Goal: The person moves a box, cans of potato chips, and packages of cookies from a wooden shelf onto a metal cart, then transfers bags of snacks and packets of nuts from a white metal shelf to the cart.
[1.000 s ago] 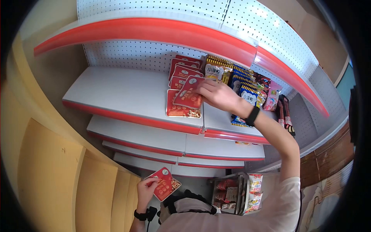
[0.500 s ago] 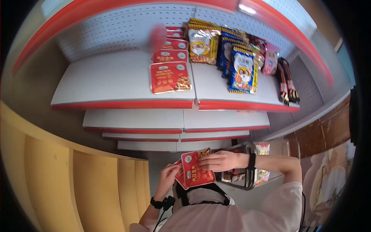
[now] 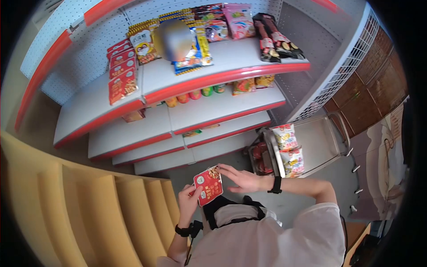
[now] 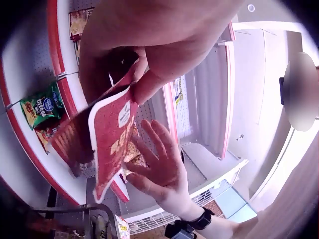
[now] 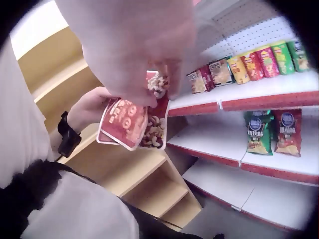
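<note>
Red nut packets [image 3: 209,183], flat pouches with nuts pictured on one corner, are gripped by my left hand [image 3: 188,202] in front of my waist. Two of them show in the left wrist view, the front packet [image 4: 110,134] standing slightly apart from the one behind it. Thumb and fingers of the left hand pinch them at one edge. Right at the opposite edge is my right hand [image 3: 242,179], its fingers extended and spread. The right wrist view has the packets [image 5: 122,124] partly covered by the blurred right hand.
On the upper shelf [image 3: 102,113] stand more red nut packets [image 3: 122,86], yellow and blue snack bags, a pink bag [image 3: 239,22] and black packs [image 3: 275,40]. A cart [image 3: 313,142] holding white snack bags [image 3: 291,162] is to the right. Wooden shelving [image 3: 102,200] lies left.
My right hand took a red nut packet off the shelf, brought it to the one in my left hand and released it. The head view has turned rightward.
</note>
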The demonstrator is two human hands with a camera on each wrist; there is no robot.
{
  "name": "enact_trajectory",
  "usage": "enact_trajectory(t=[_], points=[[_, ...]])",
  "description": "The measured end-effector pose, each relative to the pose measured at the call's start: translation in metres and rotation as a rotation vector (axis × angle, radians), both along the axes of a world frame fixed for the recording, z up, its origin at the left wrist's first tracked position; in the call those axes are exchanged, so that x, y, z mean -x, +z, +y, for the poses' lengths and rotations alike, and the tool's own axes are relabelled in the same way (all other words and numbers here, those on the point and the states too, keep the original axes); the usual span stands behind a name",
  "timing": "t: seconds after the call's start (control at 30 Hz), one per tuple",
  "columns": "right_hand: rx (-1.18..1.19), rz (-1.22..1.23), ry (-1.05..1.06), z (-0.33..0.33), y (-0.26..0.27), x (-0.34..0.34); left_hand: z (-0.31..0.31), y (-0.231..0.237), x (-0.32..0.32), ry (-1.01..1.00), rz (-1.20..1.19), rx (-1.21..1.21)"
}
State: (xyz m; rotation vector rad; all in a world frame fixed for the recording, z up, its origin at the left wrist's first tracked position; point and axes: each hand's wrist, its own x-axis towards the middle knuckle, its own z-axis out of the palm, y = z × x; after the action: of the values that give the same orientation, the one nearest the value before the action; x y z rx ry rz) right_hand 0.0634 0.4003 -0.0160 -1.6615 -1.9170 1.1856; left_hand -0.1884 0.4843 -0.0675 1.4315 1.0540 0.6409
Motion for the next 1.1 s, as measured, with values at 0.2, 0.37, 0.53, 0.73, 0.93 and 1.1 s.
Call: enact_trajectory(t=[0.2, 0.37, 0.53, 0.73, 0.93, 1.1], points=[[0.165, 0.511, -0.208, -0.158, -0.099, -0.06, -0.121, -0.003, -0.079, -0.087, 0.117, -0.107], [0.264, 0.805, -0.39, -0.247, -0.092, -0.078, -0.203, 0.002, -0.122, -0.052, 0.074, -0.12], [0.297, 0.935, -0.574, -0.287, -0.092, -0.08, -0.242, -0.002, -0.138, -0.092, 0.068, -0.188], [0.24, 0.705, -0.71, -0.324, -0.099, -0.111, -0.241, -0.015, -0.147, -0.073, -0.108, -0.066], [0.049, 0.459, -1.055, -0.345, -0.071, -0.183, -0.22, -0.05, -0.123, -0.147, -0.084, -0.093], [-0.147, 0.267, -1.139, -0.359, -0.096, -0.271, -0.228, -0.058, -0.102, 0.011, -0.175, 0.199]])
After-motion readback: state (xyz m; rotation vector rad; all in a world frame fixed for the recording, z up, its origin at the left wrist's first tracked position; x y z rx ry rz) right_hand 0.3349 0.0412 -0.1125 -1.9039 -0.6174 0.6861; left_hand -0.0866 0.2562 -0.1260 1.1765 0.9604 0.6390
